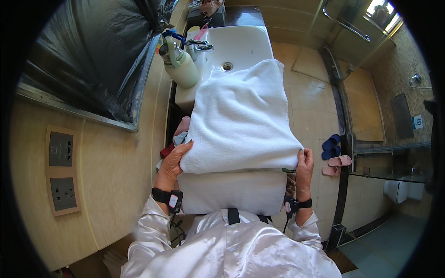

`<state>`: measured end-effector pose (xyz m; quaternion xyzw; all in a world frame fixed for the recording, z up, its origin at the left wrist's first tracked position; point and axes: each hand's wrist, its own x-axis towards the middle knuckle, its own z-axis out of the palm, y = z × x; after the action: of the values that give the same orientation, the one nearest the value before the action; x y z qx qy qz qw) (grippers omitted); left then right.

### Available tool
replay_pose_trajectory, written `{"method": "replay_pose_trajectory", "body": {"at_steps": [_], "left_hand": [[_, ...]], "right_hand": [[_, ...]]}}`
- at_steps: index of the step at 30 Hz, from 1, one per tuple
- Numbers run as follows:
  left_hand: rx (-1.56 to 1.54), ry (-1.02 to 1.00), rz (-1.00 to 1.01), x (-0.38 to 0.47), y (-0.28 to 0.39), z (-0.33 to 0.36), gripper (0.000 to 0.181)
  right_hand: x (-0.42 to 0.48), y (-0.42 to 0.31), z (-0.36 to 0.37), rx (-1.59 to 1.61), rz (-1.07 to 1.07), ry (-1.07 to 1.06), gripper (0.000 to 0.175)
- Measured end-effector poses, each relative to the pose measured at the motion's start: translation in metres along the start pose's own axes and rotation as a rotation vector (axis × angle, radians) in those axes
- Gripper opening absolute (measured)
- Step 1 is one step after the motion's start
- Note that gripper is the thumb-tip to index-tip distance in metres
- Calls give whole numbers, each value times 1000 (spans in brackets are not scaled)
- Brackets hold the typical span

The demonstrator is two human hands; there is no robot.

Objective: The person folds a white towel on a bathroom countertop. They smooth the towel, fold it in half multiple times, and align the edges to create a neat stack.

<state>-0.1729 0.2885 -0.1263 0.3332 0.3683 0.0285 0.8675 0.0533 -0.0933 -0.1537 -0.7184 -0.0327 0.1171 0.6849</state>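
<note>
A white towel (240, 118) is spread out in front of me, its far end reaching over the near part of a white washbasin (243, 38). My left hand (174, 161) grips the towel's near left corner, the thumb on top. At the near right corner, my right hand (305, 163) pinches the edge between thumb and fingers. Below the towel's near edge, close to my body, lies a folded white cloth (231, 191), probably another towel. What supports it is mostly hidden.
A pale green vacuum flask (182, 67) stands beside the chrome faucet (198, 46) on the basin's left. Coloured cloths (179, 135) lie left of the towel. Blue slippers (331, 146) and pink slippers (336, 165) rest on the floor near the glass shower partition (386, 163).
</note>
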Motion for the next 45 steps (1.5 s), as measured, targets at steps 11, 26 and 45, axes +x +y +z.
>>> {"method": "replay_pose_trajectory", "body": {"at_steps": [11,26,45], "left_hand": [[78,20,430,37,51,3,8],[89,39,386,150,81,-36,21],[325,69,568,22,28,4,31]], "right_hand": [[26,-9,23,206,-59,-98,9],[112,-14,51,371,165,-320,54],[47,-9,36,176,27,-209,23]]}}
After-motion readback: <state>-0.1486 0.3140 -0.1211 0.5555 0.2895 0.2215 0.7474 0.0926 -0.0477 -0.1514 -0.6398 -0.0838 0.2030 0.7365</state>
